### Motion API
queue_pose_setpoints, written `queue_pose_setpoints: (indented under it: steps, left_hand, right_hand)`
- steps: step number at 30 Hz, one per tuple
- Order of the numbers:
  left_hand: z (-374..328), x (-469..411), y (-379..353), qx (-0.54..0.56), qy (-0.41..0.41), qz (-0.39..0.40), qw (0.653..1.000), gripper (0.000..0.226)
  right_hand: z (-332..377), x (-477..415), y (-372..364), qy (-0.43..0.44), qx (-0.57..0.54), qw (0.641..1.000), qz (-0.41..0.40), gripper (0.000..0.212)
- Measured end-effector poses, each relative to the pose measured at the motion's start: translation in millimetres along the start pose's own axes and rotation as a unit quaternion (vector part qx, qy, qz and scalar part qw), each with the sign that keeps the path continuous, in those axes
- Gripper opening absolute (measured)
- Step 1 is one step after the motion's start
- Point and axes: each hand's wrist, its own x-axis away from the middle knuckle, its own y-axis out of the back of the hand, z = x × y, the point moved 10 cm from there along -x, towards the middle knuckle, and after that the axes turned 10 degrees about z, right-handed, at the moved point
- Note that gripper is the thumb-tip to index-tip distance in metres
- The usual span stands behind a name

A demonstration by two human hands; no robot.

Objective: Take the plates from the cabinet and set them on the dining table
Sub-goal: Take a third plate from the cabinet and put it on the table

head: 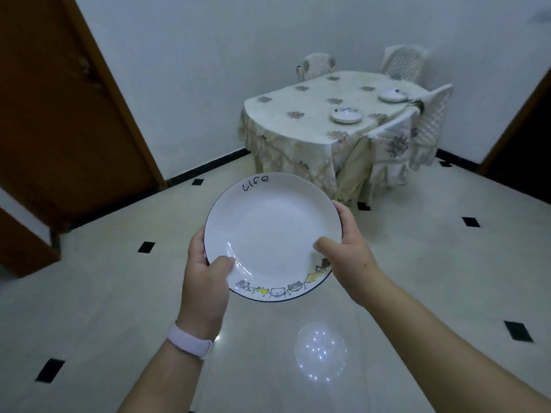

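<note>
Head cam looks down at a white plate (pixel 272 234) w/ the word "Life" at the top and little cartoon cats along the near edge. Both hands hold it up over the shiny tiled floor (pixel 417 278), not on anything yet. Left hand (pixel 205 275) grips the near-left rim, thumb on top & fingers under. Right hand (pixel 347 251) grips the right rim, thumb lying on the plate's face & fingers wrapped round the edge. Left wrist has a pale band (pixel 190 341). Dining table (pixel 286 126) w/ a flowery cloth is far across the room, well apart from the plate, w/ white chairs (pixel 402 62) round it. Two plates sit on it already: one near the middle (pixel 346 115), one further back on the right (pixel 393 95). So I think 2 are done and this is no. 3, about halfway on its trip. Left to do: walk over, put it down on a bare spot on the cloth. Cabinet isn't in view, so can't tell if more plates wait there
</note>
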Motion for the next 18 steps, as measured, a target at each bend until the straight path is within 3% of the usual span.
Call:
queue_pose_setpoints:
  steps: [4,8,18]
  left_hand:
    - [7,-31,-64,-0.001,0.010,0.054,0.998,0.060]
    - [15,-63,-107,0.000,0.013,0.087,0.996,0.061]
    - [66,-173,-153,-0.002,0.069,0.120,0.990,0.065]
  right_hand:
    - [1,-1,67,-0.006,0.014,0.999,-0.047,0.069]
    - [2,-7,110,-0.002,0.020,0.996,-0.086,0.065]
    - [-28,-87,164,-0.061,0.040,0.988,-0.135,0.064]
